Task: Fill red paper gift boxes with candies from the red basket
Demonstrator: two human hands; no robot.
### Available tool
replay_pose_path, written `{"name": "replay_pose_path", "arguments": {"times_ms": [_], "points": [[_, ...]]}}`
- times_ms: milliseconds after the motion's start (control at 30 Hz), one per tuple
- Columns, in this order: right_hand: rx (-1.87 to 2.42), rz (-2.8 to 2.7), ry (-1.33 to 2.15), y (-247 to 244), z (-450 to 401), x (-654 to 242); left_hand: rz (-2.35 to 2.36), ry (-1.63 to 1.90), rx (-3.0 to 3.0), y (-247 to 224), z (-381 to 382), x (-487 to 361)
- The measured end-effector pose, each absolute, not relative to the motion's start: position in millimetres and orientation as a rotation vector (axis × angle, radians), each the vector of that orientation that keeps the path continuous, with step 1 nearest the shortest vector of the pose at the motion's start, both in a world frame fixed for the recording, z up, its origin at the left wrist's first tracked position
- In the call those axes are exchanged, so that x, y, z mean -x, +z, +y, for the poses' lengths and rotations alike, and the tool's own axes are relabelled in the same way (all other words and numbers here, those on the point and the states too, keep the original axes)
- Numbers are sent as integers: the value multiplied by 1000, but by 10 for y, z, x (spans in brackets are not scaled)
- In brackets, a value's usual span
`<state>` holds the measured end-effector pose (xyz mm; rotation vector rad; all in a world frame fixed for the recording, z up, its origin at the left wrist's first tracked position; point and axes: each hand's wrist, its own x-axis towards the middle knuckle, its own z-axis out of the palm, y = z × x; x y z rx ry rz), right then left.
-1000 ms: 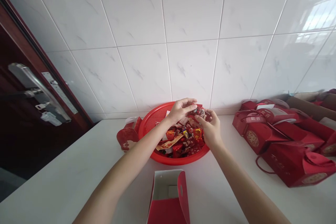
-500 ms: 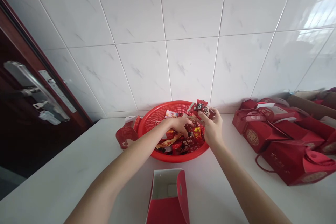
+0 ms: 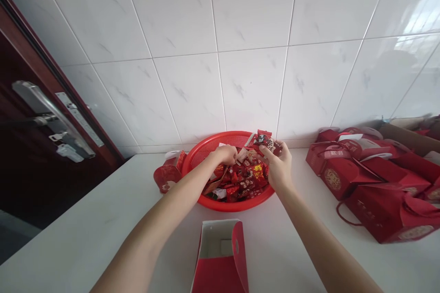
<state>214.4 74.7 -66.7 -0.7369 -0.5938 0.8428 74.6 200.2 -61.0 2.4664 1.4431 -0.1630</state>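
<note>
A red plastic basket (image 3: 233, 207) holds a heap of wrapped sweets (image 3: 245, 178), mostly red and brown. My left hand (image 3: 227, 154) is inside it over the sweets, its fingers curled together; what they pinch, if anything, is hidden. At the basket's right rim, my right hand (image 3: 279, 165) grips several wrapped candies (image 3: 266, 141) between thumb and fingers. In front of the basket stands an open red gift box (image 3: 220, 274), its pale inside facing up and a flap raised on its right.
Several closed red gift boxes (image 3: 381, 210) crowd the right side of the white table (image 3: 130, 219), with a cardboard carton (image 3: 409, 135) behind them. Left of the basket sits another red box (image 3: 168, 176). A tiled wall (image 3: 247, 87) rises behind; a dark door (image 3: 30, 169) is at left.
My left hand has moved left and slightly back within the basket, its fingers now curled closed. My right hand stays at the rim with its candies.
</note>
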Motion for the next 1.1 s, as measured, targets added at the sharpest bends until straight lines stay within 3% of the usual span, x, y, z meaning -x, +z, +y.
{"name": "replay_pose_path", "arguments": {"times_ms": [333, 700, 933, 1100], "points": [[747, -604, 875, -654, 737, -2150, 1376, -478, -2414, -514, 1963, -672], [755, -603, 893, -644, 733, -2144, 1413, -545, -2383, -551, 1903, -738], [748, -602, 900, -635, 722, -2137, 1337, -352, -2314, -515, 1973, -637], [753, -611, 906, -640, 726, -2136, 1220, -10, -2213, -492, 2043, -548]]}}
